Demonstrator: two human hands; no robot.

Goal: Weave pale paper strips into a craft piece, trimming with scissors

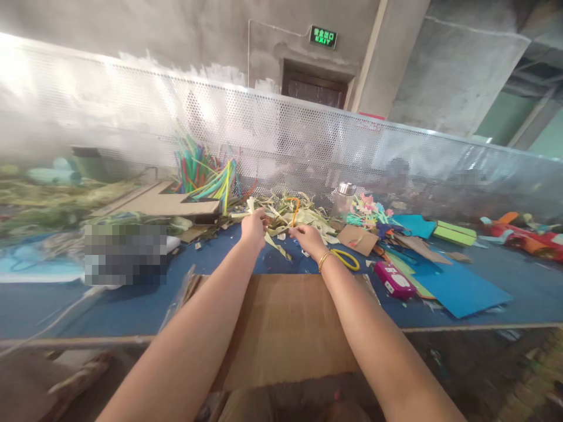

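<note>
My left hand (254,227) and my right hand (309,237) reach forward over a brown cardboard sheet (281,328) into a heap of pale yellow-green paper strips (292,215) on the blue table (132,305). The left hand's fingers are curled on a strip at the heap's near edge. The right hand pinches at strips too; what it holds is too small to name. A gold bracelet (324,258) circles my right wrist. An orange pipe cleaner (294,208) sticks up from the heap just behind the hands.
Coloured sticks (206,173) and cardboard (162,202) lie back left. A yellow loop (347,259), pink box (394,280), blue paper (460,290), jar (344,199) and green blocks (455,232) lie to the right. A perforated metal screen (308,140) backs the table.
</note>
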